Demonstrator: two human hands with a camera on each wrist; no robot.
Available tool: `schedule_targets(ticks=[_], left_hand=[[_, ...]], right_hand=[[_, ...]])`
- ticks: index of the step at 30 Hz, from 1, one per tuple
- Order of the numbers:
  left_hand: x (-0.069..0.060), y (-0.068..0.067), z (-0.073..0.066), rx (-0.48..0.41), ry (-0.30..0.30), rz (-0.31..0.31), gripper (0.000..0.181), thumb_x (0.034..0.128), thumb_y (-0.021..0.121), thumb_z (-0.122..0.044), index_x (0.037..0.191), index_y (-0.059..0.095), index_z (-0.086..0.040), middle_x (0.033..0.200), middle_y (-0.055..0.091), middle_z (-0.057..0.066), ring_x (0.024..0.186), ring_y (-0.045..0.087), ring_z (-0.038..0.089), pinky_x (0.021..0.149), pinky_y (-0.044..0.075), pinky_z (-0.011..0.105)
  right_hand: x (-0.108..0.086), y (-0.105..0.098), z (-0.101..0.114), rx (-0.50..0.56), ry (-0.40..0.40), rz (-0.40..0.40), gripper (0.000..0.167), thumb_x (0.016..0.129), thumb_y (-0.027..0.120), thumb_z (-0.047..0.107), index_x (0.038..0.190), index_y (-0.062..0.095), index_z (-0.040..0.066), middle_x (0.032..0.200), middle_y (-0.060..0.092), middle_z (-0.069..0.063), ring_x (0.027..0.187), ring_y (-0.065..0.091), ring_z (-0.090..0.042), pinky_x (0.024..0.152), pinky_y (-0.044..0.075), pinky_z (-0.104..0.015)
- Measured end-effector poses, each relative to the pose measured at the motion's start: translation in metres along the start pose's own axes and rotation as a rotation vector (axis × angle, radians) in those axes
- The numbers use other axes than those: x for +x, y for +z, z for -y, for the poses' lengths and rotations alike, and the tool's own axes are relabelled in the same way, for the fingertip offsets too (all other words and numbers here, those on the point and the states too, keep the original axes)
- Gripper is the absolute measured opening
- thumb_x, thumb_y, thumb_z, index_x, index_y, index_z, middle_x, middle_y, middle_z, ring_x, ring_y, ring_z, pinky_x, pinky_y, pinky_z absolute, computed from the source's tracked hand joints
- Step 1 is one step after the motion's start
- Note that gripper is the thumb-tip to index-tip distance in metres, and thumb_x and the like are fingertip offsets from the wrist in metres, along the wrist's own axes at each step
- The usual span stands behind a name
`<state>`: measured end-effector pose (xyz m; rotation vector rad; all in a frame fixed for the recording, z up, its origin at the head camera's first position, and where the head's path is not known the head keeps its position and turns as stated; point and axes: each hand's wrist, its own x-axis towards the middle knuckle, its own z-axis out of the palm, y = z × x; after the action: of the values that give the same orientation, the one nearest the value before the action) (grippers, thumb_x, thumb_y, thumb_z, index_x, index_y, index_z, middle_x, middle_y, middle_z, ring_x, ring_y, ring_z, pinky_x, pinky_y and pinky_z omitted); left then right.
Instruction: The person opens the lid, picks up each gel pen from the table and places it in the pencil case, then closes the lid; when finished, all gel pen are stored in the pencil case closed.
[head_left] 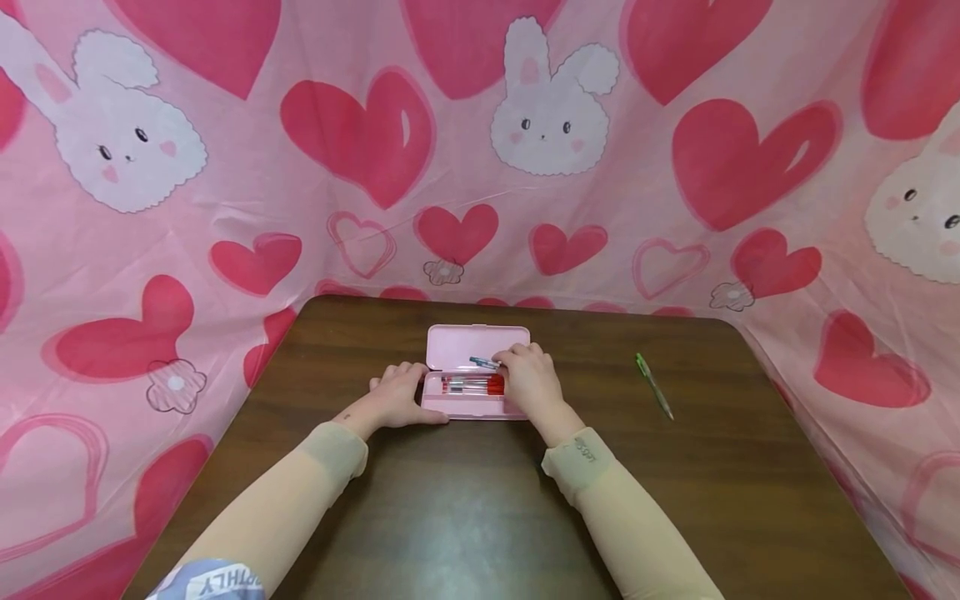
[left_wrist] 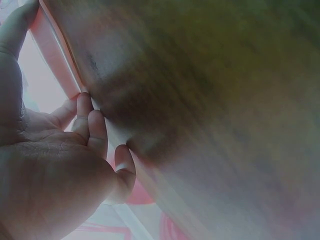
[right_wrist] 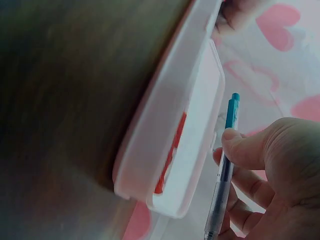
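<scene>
A pink pencil case (head_left: 468,408) lies with its lid (head_left: 468,343) raised at the back of the table. Several red and clear pens (head_left: 472,385) lie in its rear compartment. My right hand (head_left: 531,382) pinches a blue-capped clear pen (right_wrist: 223,172) between thumb and fingers, over the case's right side. Against the left end of the case rests my left hand (head_left: 395,398), thumb along the front and fingers spread toward the back. The left wrist view shows these fingers (left_wrist: 98,131) touching the case's side, nearly straight.
A green pen (head_left: 655,386) lies on the brown wooden table (head_left: 450,517), right of the case. A pink curtain (head_left: 465,175) with hearts and rabbits hangs behind the table and along both sides.
</scene>
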<state>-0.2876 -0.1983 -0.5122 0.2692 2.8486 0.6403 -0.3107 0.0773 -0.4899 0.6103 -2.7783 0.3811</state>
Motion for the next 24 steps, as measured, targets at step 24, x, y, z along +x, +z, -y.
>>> schedule_targets(ticks=[24], left_hand=[[0.0, 0.0, 0.0, -0.002, 0.005, -0.003, 0.104, 0.0753, 0.087, -0.077, 0.151, 0.054, -0.014, 0.144, 0.061, 0.011, 0.132, 0.049, 0.033, 0.104, 0.04, 0.058]], right_hand=[[0.012, 0.02, 0.023, 0.0, -0.07, 0.196, 0.022, 0.101, 0.079, 0.02, 0.122, 0.086, 0.024, 0.109, 0.075, -0.005, 0.1, 0.064, -0.027, 0.091, 0.056, -0.045]])
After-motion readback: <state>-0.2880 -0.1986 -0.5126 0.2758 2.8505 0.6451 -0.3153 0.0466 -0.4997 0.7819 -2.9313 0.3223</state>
